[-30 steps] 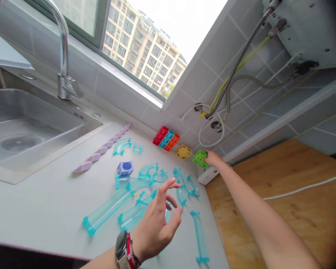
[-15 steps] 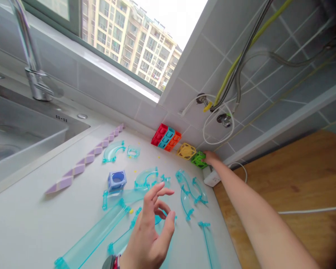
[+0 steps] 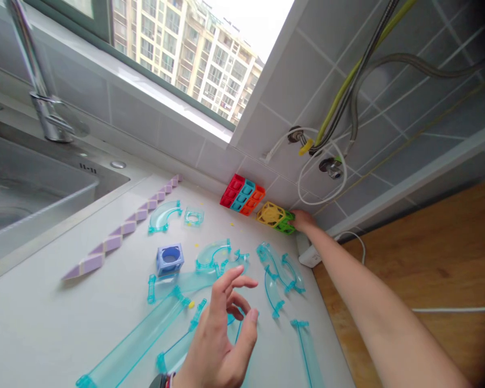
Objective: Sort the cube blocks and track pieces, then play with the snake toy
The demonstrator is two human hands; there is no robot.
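At the back of the white counter, my right hand (image 3: 304,220) grips a green cube block (image 3: 286,224), which touches the yellow cube block (image 3: 270,214) on its left. The fingertips are partly hidden behind the green block. Left of these stands a row of red, blue and orange blocks (image 3: 242,195) against the tiles. My left hand (image 3: 228,334) hovers over the counter front with fingers curled apart and nothing in them. Beneath and around it lie clear teal track pieces (image 3: 135,339), some straight, some curved. A blue-violet cube block (image 3: 170,258) sits to its upper left.
A steel sink (image 3: 32,199) with a faucet (image 3: 44,102) is at left. A strip of purple wedges (image 3: 123,229) lies beside it. A white power strip (image 3: 309,256) rests by my right wrist. Pipes and a white cable loop (image 3: 322,200) hang on the tiled wall.
My right hand has slid the green block left against the yellow one, closing the gap between them. My left hand stays nearly in place, and the view has shifted slightly.
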